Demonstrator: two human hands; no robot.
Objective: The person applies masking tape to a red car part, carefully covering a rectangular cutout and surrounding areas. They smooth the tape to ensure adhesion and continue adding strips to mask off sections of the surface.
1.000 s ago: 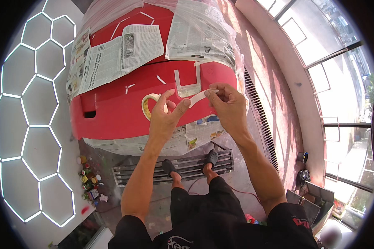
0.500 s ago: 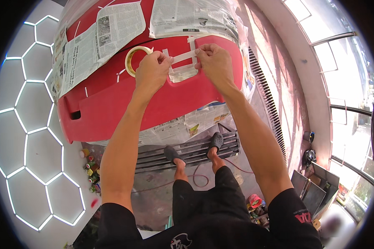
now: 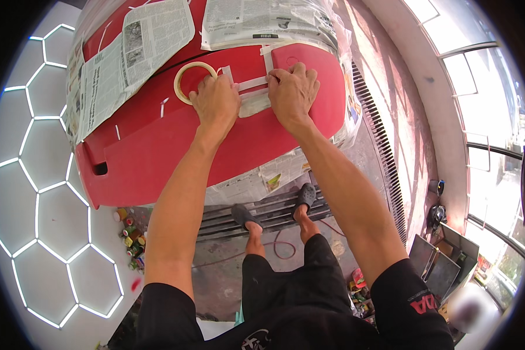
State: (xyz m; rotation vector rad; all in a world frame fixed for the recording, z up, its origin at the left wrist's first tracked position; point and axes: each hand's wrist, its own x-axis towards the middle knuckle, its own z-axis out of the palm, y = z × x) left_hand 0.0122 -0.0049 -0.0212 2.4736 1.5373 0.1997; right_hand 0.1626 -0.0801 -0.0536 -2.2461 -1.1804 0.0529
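A strip of cream masking tape [image 3: 253,83] is stretched between my two hands over a red painted car panel [image 3: 157,154]. My left hand [image 3: 217,105] grips the strip's left end, fingers curled. Beside its fingers the roll of masking tape [image 3: 177,86] stands on edge against the panel. My right hand [image 3: 293,96] has its fingers bunched on the strip's right end, down at the panel. Just below the strip is a recess covered with paler tape [image 3: 255,104]. Another tape piece [image 3: 268,58] runs up from near my right fingers. My fingertips are partly hidden.
Newspaper sheets [image 3: 157,35] and clear plastic cover the panel's far parts. I stand on a dark slatted bench [image 3: 221,224], with a thin hose [image 3: 280,251] on the floor behind. Cans [image 3: 133,239] sit at left; a floor grate [image 3: 379,140] runs along the right.
Both hands have come down toward the panel, bringing the strip lower over the recess. My right fingers have gone from pinching the strip in the air to bunching against the panel.
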